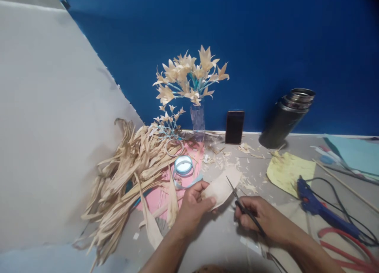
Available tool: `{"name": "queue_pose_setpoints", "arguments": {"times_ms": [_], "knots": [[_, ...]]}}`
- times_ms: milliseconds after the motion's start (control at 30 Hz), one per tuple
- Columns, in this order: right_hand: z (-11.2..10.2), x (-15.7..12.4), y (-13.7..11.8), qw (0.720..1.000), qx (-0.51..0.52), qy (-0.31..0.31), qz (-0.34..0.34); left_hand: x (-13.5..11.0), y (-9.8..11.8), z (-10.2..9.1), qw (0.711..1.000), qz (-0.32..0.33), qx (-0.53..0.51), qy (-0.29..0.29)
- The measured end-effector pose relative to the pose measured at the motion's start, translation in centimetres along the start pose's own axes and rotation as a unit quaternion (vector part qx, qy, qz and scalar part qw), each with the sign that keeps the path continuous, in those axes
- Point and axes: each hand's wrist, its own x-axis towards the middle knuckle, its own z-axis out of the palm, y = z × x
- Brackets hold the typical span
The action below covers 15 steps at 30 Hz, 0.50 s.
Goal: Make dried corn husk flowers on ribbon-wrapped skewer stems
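A pale, flat piece of dried corn husk (225,186) is pinched between the thumb and fingers of my left hand (199,200). My right hand (251,214) is closed around black-handled scissors (237,204). Their thin pointed blades lie at the husk's right edge, seemingly overlapping it; whether they cut into it I cannot tell. Left of my hands spreads a large heap of dried corn husks (118,186). Beside that heap, a roll of light blue tape (183,165) rests on a pink sheet (152,202).
Husk flowers fill a clear vase (197,121) at the blue wall. A phone (235,127) and a dark thermos (284,119) stand right of it. Husk scraps (248,186) litter the table near yellow paper (291,170). A blue glue gun (322,212) and red-handled tool (346,245) lie at right.
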Motion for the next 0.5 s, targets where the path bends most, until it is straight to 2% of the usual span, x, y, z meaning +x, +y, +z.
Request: {"name": "queue_pose_setpoints", "arguments": {"times_ms": [167, 500], "knots": [[-0.3, -0.1, -0.2, 1.000, -0.028, 0.012, 0.007, 0.1, 0.0, -0.9, 1.000, -0.005, 0.024, -0.019], [-0.2, 0.0, -0.3, 0.995, -0.086, 0.032, 0.035, 0.5, -0.5, -1.5, 1.000, -0.007, -0.002, -0.027]]}}
